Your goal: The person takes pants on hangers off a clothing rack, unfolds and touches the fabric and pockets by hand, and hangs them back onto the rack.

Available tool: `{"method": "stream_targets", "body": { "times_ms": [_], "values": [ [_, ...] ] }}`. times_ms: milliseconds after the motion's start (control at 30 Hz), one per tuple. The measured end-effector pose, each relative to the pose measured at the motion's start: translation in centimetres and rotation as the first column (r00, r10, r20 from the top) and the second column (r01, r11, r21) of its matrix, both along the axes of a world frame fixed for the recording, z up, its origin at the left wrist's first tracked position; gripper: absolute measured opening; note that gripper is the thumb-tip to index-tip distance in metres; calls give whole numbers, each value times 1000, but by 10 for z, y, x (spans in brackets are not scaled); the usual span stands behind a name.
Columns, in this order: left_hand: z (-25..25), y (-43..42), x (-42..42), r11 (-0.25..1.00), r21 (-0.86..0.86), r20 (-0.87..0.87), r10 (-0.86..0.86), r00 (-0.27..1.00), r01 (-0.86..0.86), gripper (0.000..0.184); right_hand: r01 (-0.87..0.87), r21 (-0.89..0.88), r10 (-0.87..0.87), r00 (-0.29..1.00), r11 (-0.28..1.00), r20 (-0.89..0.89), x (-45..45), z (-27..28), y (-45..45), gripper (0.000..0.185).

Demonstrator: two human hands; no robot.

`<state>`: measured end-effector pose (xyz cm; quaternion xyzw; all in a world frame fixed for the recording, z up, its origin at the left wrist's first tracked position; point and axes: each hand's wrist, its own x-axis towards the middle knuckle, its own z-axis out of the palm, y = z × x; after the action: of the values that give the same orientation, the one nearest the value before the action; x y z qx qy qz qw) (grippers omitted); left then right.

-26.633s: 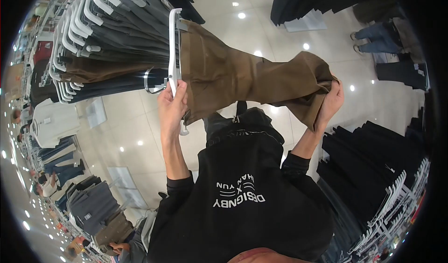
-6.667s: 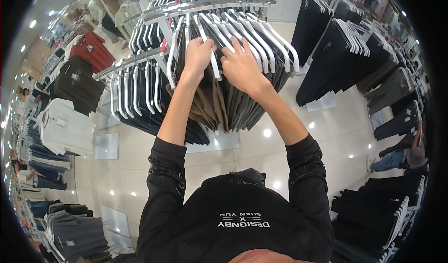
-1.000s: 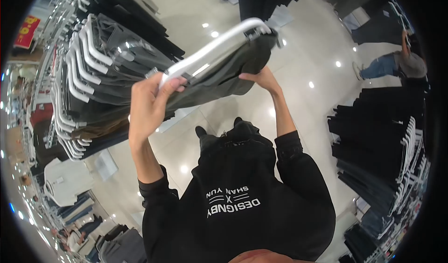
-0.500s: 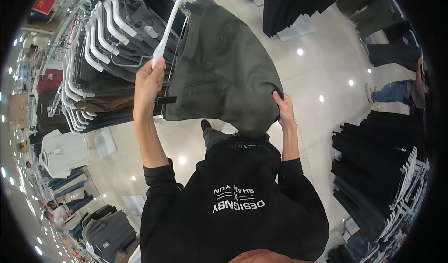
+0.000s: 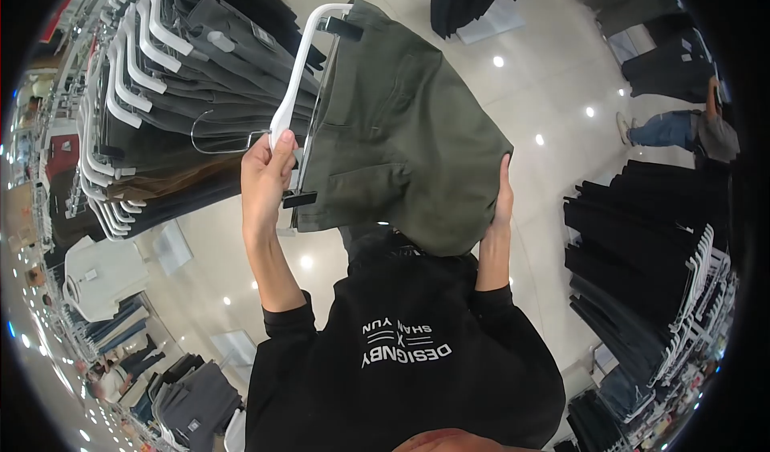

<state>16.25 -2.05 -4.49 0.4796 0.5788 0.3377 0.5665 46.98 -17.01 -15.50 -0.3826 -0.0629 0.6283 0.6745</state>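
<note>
The trousers (image 5: 433,107) are a solid dark olive green, set off by a glossy white hanger (image 5: 297,75) with black clips (image 5: 341,28), while the sweatshirt (image 5: 401,404) is black with white block lettering (image 5: 406,354) across it. Among the racks, grey trousers (image 5: 249,67) hang beside a brown pair (image 5: 172,186), with a creamy white top (image 5: 108,271) at the left and deep black trousers (image 5: 650,219) at the right. The floor (image 5: 545,91) is pale beige with thin tile lines, and the bystander's jeans (image 5: 662,133) are mid-blue under a grey top (image 5: 716,137).
</note>
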Motion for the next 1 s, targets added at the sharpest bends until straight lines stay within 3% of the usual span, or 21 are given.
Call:
{"method": "stream_targets", "body": {
  "times_ms": [100, 300, 433, 633, 667, 733, 800, 833, 867, 933, 1000],
  "values": [
    [0, -7, -2, 999, 7, -9, 31, 999, -31, 32, 20, 20, -17, 992, 1000, -126, -3, 16, 3, 71],
    [-17, -19, -10, 996, -18, 7, 85, 996, -85, 30, 52, 72, -36, 977, 996, -208, 5, 19, 3, 64],
    [-26, -25, -4, 993, -50, 43, 105, 993, -103, 28, -3, 103, -12, 991, 995, 136, 14, 16, -4, 50],
    [-31, -35, 31, 991, -80, -53, 100, 994, -104, 33, -88, 48, 45, 820, 995, 570, -14, 49, 2, 34],
    [-30, -38, 39, 998, -53, -111, 27, 993, -33, 38, -99, 21, 63, 760, 995, 647, -23, 48, 5, 27],
    [-31, -43, 54, 994, -12, -230, -112, 967, 112, 48, -251, 23, 102, 474, 968, 874, -38, 49, 13, 15],
    [-34, -52, 77, 988, 115, -127, -84, 988, 98, 54, -352, 151, -89, 186, 924, 978, -62, 43, 21, 9],
    [-42, -52, 76, 984, 110, -278, -107, 955, 142, 54, -350, 249, -182, 213, 903, 960, -79, 44, 28, 10],
    [-46, -54, 79, 973, 162, -229, -125, 965, 165, 49, -346, 345, -273, 240, 873, 932, -93, 44, 31, 12],
    [-28, -56, 90, 985, 99, -125, -131, 983, 144, 41, -452, 242, -258, 26, 859, 966, -105, 34, 29, 16],
    [-41, -53, 81, 992, 59, -36, -106, 994, 108, 35, -471, 216, -264, -38, 855, 964, -110, 33, 29, 18]
  ]
}}
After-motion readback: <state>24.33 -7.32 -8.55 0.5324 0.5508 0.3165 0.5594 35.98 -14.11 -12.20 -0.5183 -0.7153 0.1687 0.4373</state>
